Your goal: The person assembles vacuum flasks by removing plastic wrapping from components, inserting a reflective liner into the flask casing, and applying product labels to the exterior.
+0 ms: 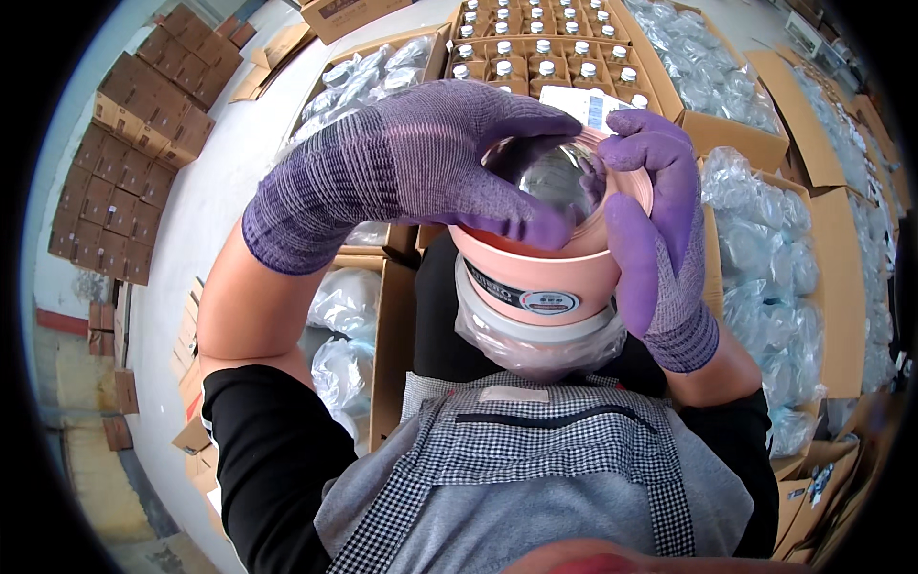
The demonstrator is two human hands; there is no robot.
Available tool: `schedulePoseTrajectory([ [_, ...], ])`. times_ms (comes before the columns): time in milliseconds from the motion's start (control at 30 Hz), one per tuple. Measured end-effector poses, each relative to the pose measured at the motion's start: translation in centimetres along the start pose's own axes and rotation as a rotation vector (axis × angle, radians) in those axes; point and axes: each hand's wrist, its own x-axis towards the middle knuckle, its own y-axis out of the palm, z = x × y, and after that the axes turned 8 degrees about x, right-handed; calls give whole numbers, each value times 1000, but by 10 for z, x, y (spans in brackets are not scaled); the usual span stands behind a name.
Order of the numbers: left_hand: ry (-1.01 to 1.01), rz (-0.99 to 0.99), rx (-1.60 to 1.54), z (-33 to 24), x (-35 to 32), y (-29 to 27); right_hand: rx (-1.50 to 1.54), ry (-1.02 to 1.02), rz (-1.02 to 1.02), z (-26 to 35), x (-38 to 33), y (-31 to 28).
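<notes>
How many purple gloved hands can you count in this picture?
2: the left hand lies over the top of the pink tub; the right hand holds its right rim. No others show.

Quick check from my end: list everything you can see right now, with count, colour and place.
Tub: one, salmon pink with a dark label, centre, held in both hands.
Plastic wrap: one, clear, around the tub's white lower part.
Bottles: many, white caps, in a divided carton at top centre.
Bagged clear items: many, clear plastic, in open cartons at right, upper left and lower left.
Small folded boxes: many, brown, in rows on the floor at left.
Apron: one, grey with checked trim, bottom centre.
Left hand: purple glove, gripping the tub's rim, thumb inside.
Right hand: purple glove, on the rim's right side.
</notes>
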Motion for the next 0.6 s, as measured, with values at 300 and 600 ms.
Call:
schedulePoseTrajectory([
  [300, 286, -7, 38, 14, 7, -2, 126, 83, 43, 1, -1, -1],
  [600, 513, 7, -62, 39, 27, 8, -819, 653, 780, -285, -39, -79],
])
